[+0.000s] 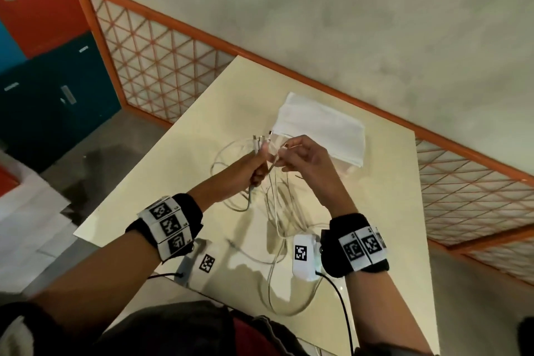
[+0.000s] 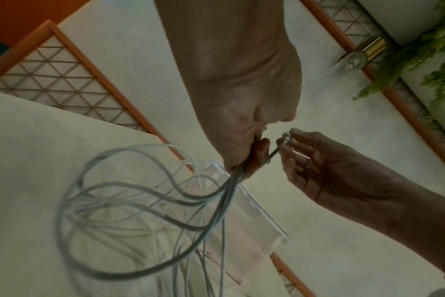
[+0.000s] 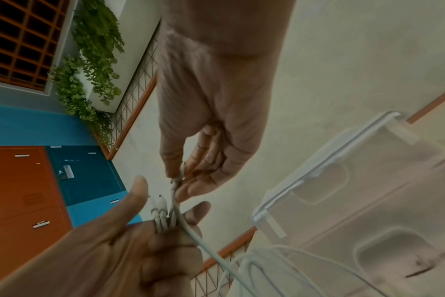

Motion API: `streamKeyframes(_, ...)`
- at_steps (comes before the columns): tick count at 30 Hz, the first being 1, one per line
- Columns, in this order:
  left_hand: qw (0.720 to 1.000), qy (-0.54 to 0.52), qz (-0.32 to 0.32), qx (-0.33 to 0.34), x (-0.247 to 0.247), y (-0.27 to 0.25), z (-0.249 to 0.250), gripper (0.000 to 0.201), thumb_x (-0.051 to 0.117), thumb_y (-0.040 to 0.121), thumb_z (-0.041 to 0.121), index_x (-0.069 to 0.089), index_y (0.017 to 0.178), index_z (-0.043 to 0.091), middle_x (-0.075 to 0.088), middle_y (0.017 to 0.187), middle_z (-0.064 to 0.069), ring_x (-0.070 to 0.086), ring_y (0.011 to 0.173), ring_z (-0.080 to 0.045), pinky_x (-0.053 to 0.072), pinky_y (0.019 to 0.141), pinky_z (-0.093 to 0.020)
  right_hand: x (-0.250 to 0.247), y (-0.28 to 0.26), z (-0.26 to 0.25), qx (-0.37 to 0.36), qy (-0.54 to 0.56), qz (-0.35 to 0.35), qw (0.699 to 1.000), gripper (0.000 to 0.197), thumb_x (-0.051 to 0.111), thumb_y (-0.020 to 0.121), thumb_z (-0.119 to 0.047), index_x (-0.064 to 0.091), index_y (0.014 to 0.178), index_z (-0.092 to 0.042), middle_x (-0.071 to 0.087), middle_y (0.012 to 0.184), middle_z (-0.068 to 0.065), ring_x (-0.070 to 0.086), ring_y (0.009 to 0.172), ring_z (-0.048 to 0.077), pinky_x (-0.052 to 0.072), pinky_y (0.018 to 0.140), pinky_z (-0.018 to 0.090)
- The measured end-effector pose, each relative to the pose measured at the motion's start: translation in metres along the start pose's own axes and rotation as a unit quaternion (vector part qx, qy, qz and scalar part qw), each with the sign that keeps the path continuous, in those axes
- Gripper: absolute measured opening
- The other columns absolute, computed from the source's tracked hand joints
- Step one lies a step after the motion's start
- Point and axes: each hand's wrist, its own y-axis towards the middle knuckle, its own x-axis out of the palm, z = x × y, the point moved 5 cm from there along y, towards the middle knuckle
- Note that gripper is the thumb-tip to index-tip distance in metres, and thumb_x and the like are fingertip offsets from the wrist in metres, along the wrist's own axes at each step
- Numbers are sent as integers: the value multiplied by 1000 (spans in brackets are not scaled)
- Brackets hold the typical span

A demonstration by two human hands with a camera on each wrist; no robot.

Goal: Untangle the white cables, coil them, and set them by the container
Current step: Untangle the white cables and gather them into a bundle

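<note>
Above the cream table my left hand grips a bundle of white cables just below their plugs, which stick up side by side. My right hand pinches the plug end of one cable right beside that bundle. In the right wrist view the pinched plug sits between thumb and fingers above the left hand. Long tangled loops hang from the left hand down to the table. The translucent container with a white lid stands just behind the hands.
Cable loops trail over the table's near edge towards my body. An orange lattice railing runs behind and to the right of the table. Orange and teal lockers stand at the left. Green plants hang on the wall.
</note>
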Motion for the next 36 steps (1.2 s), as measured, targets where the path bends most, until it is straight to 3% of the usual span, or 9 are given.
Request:
streamKeyframes(4,994,89,-41,46,7,-4,5,29,40,97,35,51,94,9,32,66,6,30,53,-2,31,57,-19,-6,-3,-8,-23,-1,24,999,14,67,85,-9,59,94,-1,62,75,6,67,64,15,56,67,24)
streamKeyframes(10,994,99,5,52,3,-4,19,36,38,98,39,54,71,22,42,67,3,38,63,-9,32,67,-28,-2,-5,-4,-48,-43,71,995,34,62,89,-34,51,109,-8,62,102,4,63,92,16,50,81,30)
streamKeyframes(13,998,18,-25,61,6,-8,37,37,33,99,41,56,85,14,54,75,2,49,73,-9,39,75,-27,18,-7,8,-21,-9,-33,999,88,65,70,-67,34,135,-16,55,129,3,54,121,13,49,97,24)
streamKeyframes(15,994,-53,-62,69,9,-13,53,37,31,100,37,48,76,14,48,70,-3,48,69,-12,37,69,-28,33,-9,14,10,-21,-112,993,100,74,58,-67,32,137,-22,52,133,-3,51,125,9,46,101,25)
streamKeyframes(20,983,-120,-98,98,7,-19,77,36,27,100,36,39,72,16,55,79,-2,55,83,-13,45,77,-24,54,-11,12,16,-87,-138,986,23,74,79,-9,67,101,-7,73,96,6,68,87,5,50,82,14)
streamKeyframes(22,978,-140,-109,112,7,-20,80,35,33,96,41,37,73,16,52,65,4,54,64,-11,47,68,-24,58,-9,16,9,-77,-122,990,5,71,81,-7,68,81,-3,70,74,9,66,69,11,51,72,16)
streamKeyframes(26,977,-157,-68,129,1,-22,88,34,32,91,42,36,70,16,31,50,11,27,39,-2,31,44,-15,51,-5,28,31,-145,-72,986,39,76,78,-30,52,51,-16,57,54,6,51,51,12,40,58,20)
streamKeyframes(33,966,-214,-43,139,-10,-26,110,32,37,87,41,37,65,17,29,44,12,21,33,2,18,32,-13,21,-6,53,23,-249,-49,967,33,76,72,-45,66,69,-14,61,50,-7,56,61,7,44,70,33)
streamKeyframes(36,984,-128,3,128,-20,-29,109,39,37,97,35,35,63,17,27,42,12,19,32,-1,13,34,-16,4,-12,55,43,-224,-30,973,30,76,77,-35,67,58,-14,62,51,-1,55,50,3,42,61,20)
